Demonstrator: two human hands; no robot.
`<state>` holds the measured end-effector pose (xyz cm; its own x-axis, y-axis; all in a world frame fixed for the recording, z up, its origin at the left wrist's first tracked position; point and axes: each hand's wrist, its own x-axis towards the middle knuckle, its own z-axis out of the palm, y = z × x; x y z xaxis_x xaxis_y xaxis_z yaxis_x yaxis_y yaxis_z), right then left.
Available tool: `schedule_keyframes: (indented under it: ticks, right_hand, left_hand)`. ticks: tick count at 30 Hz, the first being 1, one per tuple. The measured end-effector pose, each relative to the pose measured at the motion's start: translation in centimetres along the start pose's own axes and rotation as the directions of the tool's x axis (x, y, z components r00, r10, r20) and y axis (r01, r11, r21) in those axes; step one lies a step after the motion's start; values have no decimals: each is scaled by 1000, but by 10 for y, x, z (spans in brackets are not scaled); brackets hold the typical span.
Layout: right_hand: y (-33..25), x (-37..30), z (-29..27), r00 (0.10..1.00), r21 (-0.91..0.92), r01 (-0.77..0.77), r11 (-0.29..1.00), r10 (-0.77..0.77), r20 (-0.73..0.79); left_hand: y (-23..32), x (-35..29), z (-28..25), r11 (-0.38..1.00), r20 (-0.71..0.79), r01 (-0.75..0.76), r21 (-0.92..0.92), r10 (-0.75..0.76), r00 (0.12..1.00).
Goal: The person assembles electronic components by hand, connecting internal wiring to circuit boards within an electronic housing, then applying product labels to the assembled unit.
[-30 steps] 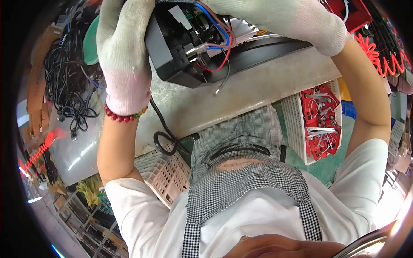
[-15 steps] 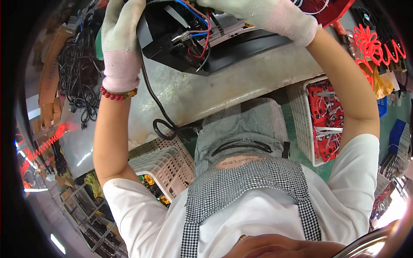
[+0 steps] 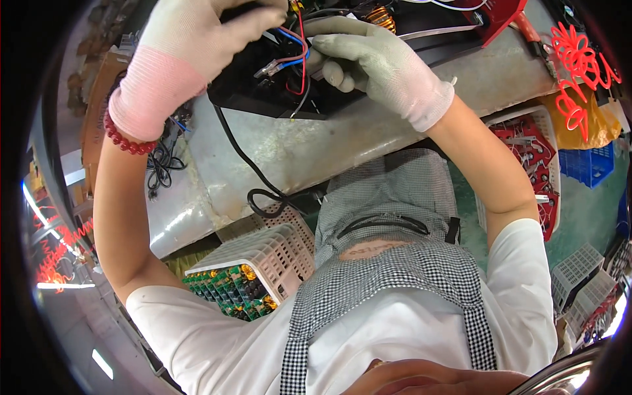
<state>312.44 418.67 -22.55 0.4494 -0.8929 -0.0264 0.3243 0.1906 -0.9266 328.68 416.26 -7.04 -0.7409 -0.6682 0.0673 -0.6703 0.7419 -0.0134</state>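
Note:
A black housing (image 3: 240, 92) with exposed wiring lies on the metal bench, cut off by the upper edge. My left hand (image 3: 204, 33), in a whitish knitted glove with a pink cuff, reaches over its left side. Thumb and fingertips come together beside the wires; whatever they pinch is too small to make out. My right hand (image 3: 385, 69), gloved alike, is at the wires' right with fingers half curled and apart, holding nothing visible. Between the hands, red and blue wires (image 3: 296, 59) loop down to a metal-ended connector (image 3: 266, 68). A copper coil (image 3: 381, 20) shows behind my right hand.
A black cable (image 3: 240, 151) hangs over the edge of the bench (image 3: 329, 148). Below are a crate (image 3: 286, 257) of green circuit boards and another crate (image 3: 550, 125) of red parts. A red coiled hose (image 3: 576, 72) is at right, a cable bundle (image 3: 164, 164) at left.
My left hand has moved from the housing's left side in toward the wires. My right hand has come down and left, its fingers now in sight beside them. The view has shifted somewhat.

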Motion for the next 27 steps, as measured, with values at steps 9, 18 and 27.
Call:
schedule_keyframes:
  ticks: [9,18,27]
  right_hand:
    - [11,4,3,990,454,-83,887,23,136]
    - [10,-2,10,989,684,-46,728,-65,136]
    - [-19,1,12,998,395,62,917,-66,-2]
  left_hand:
    - [-3,7,9,1000,113,-4,-27,7,994]
    - [-7,3,2,990,208,56,-128,-28,978]
    - [11,-9,11,745,133,383,-546,-374,918]
